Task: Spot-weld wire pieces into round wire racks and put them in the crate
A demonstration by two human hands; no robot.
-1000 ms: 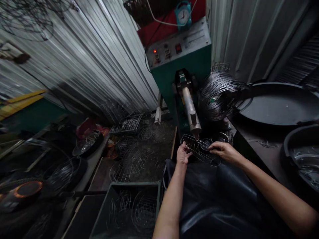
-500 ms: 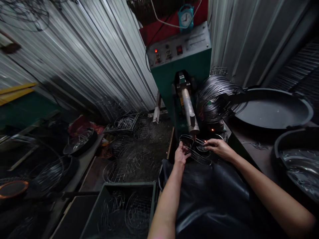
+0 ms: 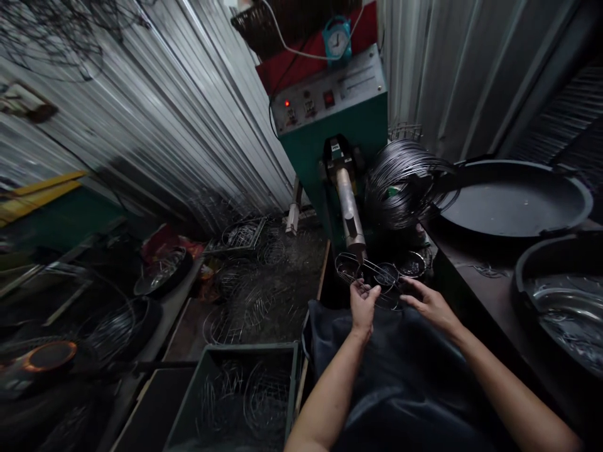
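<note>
A round wire frame [image 3: 387, 271] is held under the tip of the metal welding arm [image 3: 349, 213] of a green machine [image 3: 306, 150]. My left hand [image 3: 363, 307] is closed on the near left side of the frame, just below the arm's tip. My right hand [image 3: 428, 304] is at the frame's right end with thumb and fingers apart, near the wires but not visibly gripping them. Part of the frame between the hands is thin and dark against the background.
A coil of wire [image 3: 400, 182] hangs right of the machine arm. Two large dark pans, one shallow [image 3: 513, 198] and one deep [image 3: 522, 270], stand at the right. A green crate [image 3: 294, 376] with wire pieces is at the lower left. A teal clock [image 3: 338, 41] sits on top.
My left hand has moved right along the wire frame and closed on it. My right hand has shifted right and down, its fingers opening. The orange glows near the frame are gone.
</note>
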